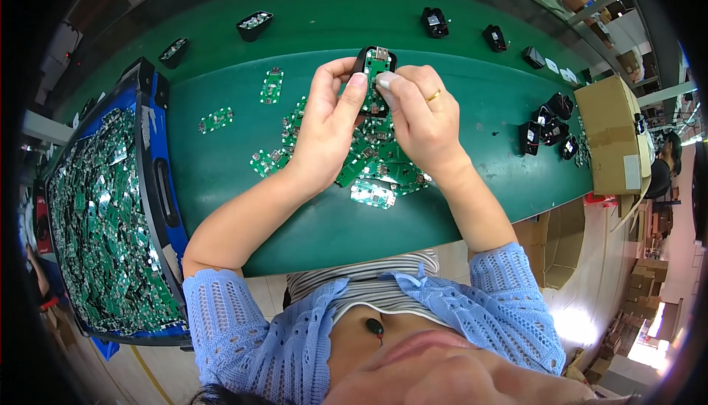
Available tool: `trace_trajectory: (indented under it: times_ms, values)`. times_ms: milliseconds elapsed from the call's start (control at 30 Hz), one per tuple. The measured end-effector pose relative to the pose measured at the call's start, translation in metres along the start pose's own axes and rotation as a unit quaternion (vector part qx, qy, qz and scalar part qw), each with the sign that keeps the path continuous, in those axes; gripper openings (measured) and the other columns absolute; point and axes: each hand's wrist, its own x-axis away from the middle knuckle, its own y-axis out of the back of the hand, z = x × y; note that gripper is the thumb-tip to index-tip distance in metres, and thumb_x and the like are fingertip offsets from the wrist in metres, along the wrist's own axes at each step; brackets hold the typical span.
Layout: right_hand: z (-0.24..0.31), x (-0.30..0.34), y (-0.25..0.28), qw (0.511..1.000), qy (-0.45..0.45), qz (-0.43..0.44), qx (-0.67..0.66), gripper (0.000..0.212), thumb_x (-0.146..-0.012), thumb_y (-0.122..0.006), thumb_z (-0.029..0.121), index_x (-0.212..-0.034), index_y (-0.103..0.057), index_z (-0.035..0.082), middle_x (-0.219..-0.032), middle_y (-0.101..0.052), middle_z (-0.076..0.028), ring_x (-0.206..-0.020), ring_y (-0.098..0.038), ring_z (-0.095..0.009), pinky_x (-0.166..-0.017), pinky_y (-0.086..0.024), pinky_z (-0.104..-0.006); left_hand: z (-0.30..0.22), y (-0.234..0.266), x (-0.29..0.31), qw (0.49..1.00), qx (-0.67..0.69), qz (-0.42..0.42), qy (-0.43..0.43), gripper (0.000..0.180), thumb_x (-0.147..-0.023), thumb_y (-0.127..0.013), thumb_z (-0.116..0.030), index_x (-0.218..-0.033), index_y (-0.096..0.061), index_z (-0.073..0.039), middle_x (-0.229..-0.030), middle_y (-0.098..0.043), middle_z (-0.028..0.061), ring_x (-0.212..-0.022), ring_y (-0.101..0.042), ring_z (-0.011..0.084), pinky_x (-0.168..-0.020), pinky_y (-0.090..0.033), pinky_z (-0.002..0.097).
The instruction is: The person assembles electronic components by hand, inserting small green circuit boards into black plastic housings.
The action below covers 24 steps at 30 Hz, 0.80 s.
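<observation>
My left hand (333, 114) is closed round a small black plastic case (363, 61), held up over the green table. A green circuit board (378, 62) with a metal USB socket at its far end sits in the case's open side. My right hand (422, 110) pinches at the middle of that board, thumb and forefinger together; whether a smaller part is between them is hidden. Beneath both hands lies a loose heap of green circuit boards (383, 165). One pale-lit board (372, 193) rests at the heap's near edge.
Two single boards (272, 86) (216, 120) lie left of the heap. A blue-black crate (164, 184) full of boards stands at the left. Several black cases (546, 125) cluster at the right, near a cardboard box (608, 136). Other black cases (254, 25) sit along the far green belt (339, 18).
</observation>
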Motion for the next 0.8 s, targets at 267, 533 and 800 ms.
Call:
trace_trajectory:
  times_ms: [267,533,800]
  values:
    - [0.005,0.001,-0.007,1.0,0.022,0.014,0.0,0.026,-0.062,-0.059,-0.004,-0.088,-0.057,0.0,-0.08,-0.055,-0.009,-0.066,-0.054,-0.023,-0.051,-0.047,-0.0314,0.008,0.004,0.001,0.997,-0.022,-0.013,-0.07,0.032,-0.095,-0.045,-0.022,-0.121,-0.04,-0.004,-0.105,-0.051,0.0031,-0.094,-0.049,0.0085,-0.079,-0.044,0.0261]
    - [-0.002,0.0,-0.015,0.993,-0.066,0.021,-0.09,0.024,-0.074,-0.063,0.004,-0.096,-0.057,0.0,-0.087,-0.055,-0.01,-0.076,-0.055,-0.023,-0.059,-0.047,-0.031,0.002,0.012,-0.015,0.997,-0.052,-0.053,-0.021,0.029,-0.092,-0.052,-0.018,-0.112,-0.042,0.0,-0.102,-0.054,0.0069,-0.092,-0.052,0.0106,-0.078,-0.044,0.0245]
    - [-0.01,-0.009,-0.023,0.737,-0.438,0.129,-0.499,0.04,-0.082,-0.054,0.007,-0.12,-0.044,-0.003,-0.106,-0.053,-0.009,-0.099,-0.051,-0.014,-0.083,-0.045,-0.0289,0.001,0.016,-0.035,0.998,0.021,-0.056,0.001,0.025,-0.093,-0.048,-0.016,-0.112,-0.046,0.0,-0.1,-0.056,0.0065,-0.088,-0.059,0.0124,-0.076,-0.049,0.0265]
